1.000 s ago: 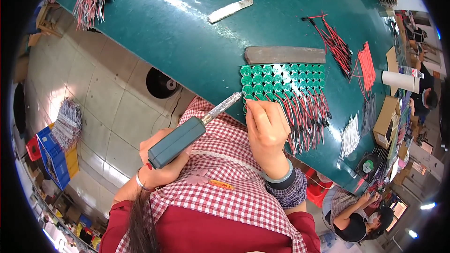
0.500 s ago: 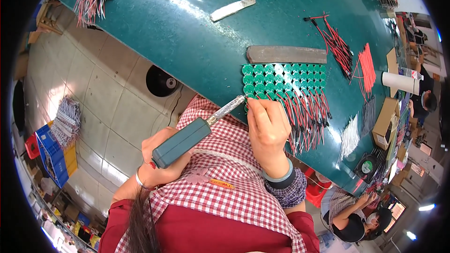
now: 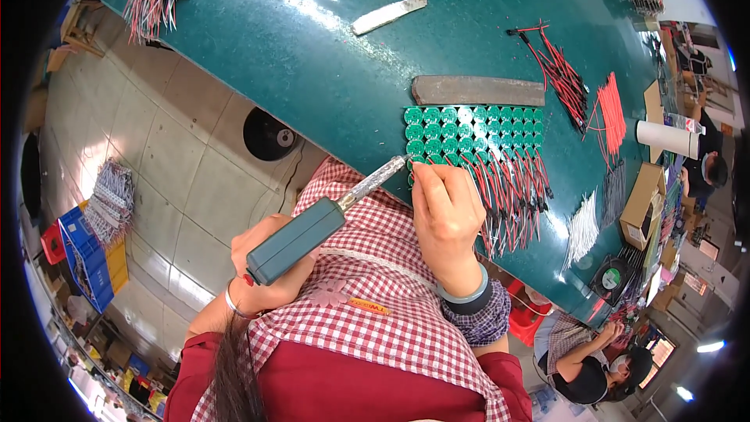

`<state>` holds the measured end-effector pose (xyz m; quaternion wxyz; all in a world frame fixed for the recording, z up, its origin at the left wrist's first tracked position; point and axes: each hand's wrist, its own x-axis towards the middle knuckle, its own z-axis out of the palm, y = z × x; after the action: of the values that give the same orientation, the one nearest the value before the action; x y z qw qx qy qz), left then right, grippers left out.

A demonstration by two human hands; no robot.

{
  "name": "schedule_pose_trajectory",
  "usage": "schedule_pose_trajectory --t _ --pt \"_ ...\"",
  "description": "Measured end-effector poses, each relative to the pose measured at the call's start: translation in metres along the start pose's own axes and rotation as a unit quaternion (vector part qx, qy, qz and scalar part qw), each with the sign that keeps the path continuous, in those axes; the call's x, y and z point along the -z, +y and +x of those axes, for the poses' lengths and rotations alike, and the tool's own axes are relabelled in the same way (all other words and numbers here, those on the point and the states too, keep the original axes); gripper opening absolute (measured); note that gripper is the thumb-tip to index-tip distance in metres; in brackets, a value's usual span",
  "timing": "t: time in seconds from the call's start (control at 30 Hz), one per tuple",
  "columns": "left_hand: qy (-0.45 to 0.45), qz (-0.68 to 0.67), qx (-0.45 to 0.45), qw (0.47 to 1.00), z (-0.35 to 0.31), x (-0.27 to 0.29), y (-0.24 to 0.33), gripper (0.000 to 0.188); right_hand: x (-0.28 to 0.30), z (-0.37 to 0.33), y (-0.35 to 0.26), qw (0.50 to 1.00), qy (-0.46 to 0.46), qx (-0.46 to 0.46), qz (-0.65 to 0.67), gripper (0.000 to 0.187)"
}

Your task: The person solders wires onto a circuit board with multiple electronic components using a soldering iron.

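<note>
Directions are taken from the middle of the boards, with 12 o'clock at the top of the view.

Right hand (image 3: 449,211): thumb and forefinger closed, pinching a thin red lead (image 3: 413,165) mostly hidden by the fingers, at the 8 o'clock corner of the round green circuit boards (image 3: 449,130). Left hand (image 3: 283,283): fingers wrapped about the green handle of a soldering iron (image 3: 295,241), lying toward 8 o'clock. Its metal barrel slants up to that same corner, close beside the right fingertips; contact of the tip cannot be determined.

The boards lie in close rows on the green counter (image 3: 328,86). Red, black and white leads (image 3: 512,203) fan out from the near row toward 5 o'clock. A grey-brown bar (image 3: 478,91) lies along the boards' 12 o'clock edge.

Farther out: a pale flat strip (image 3: 389,14) at 11 o'clock; black-ended red leads (image 3: 564,82) at 2 o'clock; a sheaf of red wires (image 3: 612,117) and a white roll (image 3: 666,137) at 3 o'clock; white wires (image 3: 583,227) and an open cardboard box (image 3: 644,199) at 4 o'clock. A blue crate (image 3: 86,258) stands on the floor at 8 o'clock.
</note>
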<state>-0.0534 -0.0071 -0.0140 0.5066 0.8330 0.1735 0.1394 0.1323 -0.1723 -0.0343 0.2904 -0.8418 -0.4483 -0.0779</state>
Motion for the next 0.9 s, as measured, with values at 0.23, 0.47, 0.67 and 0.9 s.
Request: schedule_pose_trajectory --t 0.23,0.47,0.67,0.9 --pt "0.015 0.007 -0.023 1.0 -0.001 -0.002 -0.002 0.021 0.001 0.0 -0.002 1.0 0.005 -0.005 -0.002 0.025" --pt "0.003 -0.003 0.005 1.0 -0.003 -0.003 -0.004 0.02 0.0 -0.001 -0.001 1.0 0.004 -0.001 -0.011 0.024" --pt "0.003 0.0 -0.004 1.0 -0.003 0.0 -0.002 0.021 -0.001 0.0 -0.001 1.0 0.005 0.0 -0.011 0.023" --pt "-0.009 -0.01 0.066 0.998 -0.007 0.005 0.001 0.027 0.0 -0.002 0.003 1.0 0.015 -0.017 -0.009 0.024"
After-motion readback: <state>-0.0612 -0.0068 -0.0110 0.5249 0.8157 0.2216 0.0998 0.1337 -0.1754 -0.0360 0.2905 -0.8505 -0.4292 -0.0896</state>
